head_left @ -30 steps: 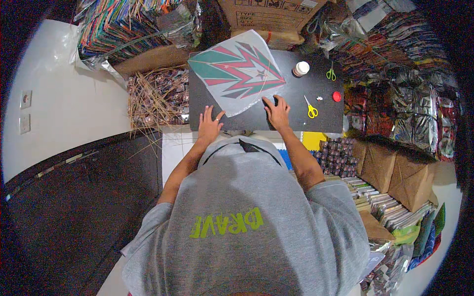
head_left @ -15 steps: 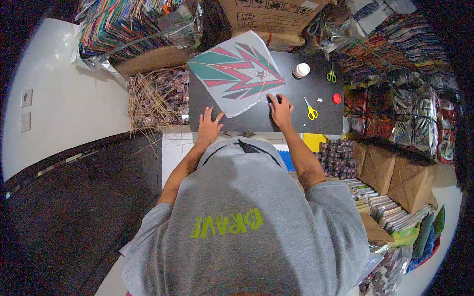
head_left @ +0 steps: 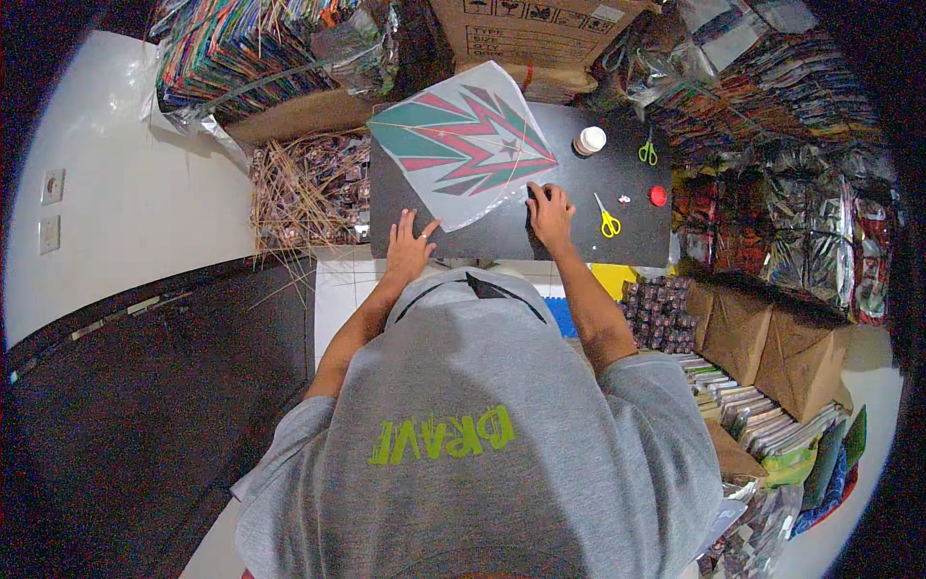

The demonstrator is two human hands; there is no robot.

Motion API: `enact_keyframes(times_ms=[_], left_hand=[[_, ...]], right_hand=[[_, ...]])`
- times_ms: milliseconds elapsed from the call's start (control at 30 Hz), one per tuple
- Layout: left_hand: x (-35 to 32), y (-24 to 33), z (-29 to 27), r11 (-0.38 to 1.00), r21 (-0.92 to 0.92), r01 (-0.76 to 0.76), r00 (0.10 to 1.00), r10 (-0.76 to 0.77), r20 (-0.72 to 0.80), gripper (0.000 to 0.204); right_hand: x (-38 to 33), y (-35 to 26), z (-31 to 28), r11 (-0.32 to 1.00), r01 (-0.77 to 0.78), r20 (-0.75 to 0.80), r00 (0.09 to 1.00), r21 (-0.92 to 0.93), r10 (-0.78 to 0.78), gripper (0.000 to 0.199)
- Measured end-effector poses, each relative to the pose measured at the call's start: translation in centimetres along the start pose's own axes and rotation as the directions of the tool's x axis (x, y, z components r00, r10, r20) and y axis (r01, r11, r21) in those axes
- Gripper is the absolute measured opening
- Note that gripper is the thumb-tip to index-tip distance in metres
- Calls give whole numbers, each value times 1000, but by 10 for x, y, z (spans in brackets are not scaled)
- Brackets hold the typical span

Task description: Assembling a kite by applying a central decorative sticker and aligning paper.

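Observation:
A kite (head_left: 463, 145) with a white, green and red star pattern lies on a black tabletop (head_left: 617, 246). Thin sticks run across it. My left hand (head_left: 409, 253) rests spread on the table, its fingertips beside the kite's near corner. Close to the kite's lower right edge is my right hand (head_left: 552, 217), fingers bent and apart, the fingertips near or touching that edge. I see nothing held in either hand.
Right of the kite are a white-lidded jar (head_left: 589, 141), yellow scissors (head_left: 608, 217), green scissors (head_left: 648, 149) and a red cap (head_left: 658, 196). Thin sticks (head_left: 299, 198) pile up left of the table. A cardboard box (head_left: 540, 39) and stacked bundles (head_left: 781, 116) stand behind.
My right hand's fingertips have shifted slightly right along the kite's edge. The left hand and the kite stay nearly as they were.

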State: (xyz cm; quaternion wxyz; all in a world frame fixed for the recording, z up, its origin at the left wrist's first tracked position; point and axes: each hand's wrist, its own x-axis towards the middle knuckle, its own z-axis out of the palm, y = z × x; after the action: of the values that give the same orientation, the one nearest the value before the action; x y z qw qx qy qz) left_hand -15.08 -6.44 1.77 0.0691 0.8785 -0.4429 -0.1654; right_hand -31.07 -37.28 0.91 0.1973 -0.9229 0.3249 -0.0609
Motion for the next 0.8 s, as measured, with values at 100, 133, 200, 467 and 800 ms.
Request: enact_keyframes(times_ms=[100,133,200,467,800], left_hand=[[0,0,0,1000,1,-9,1000,9,-9,64],[0,0,0,1000,5,-16,1000,16,-17,64],[0,-1,1,1000,-1,-15,1000,15,-18,63],[1,0,-3,1000,-8,-7,1000,7,-3,61],[1,-1,0,999,-32,5,1000,-5,-7,62]], right_hand=[[4,1,0,999,-52,32,998,12,52,35],[4,0,-1,999,-51,32,998,11,50,35],[0,-5,-3,997,63,58,996,34,-65,36],[-1,-6,1,990,141,-3,990,14,-141,33],[-3,-9,-1,995,95,9,995,34,-96,32]])
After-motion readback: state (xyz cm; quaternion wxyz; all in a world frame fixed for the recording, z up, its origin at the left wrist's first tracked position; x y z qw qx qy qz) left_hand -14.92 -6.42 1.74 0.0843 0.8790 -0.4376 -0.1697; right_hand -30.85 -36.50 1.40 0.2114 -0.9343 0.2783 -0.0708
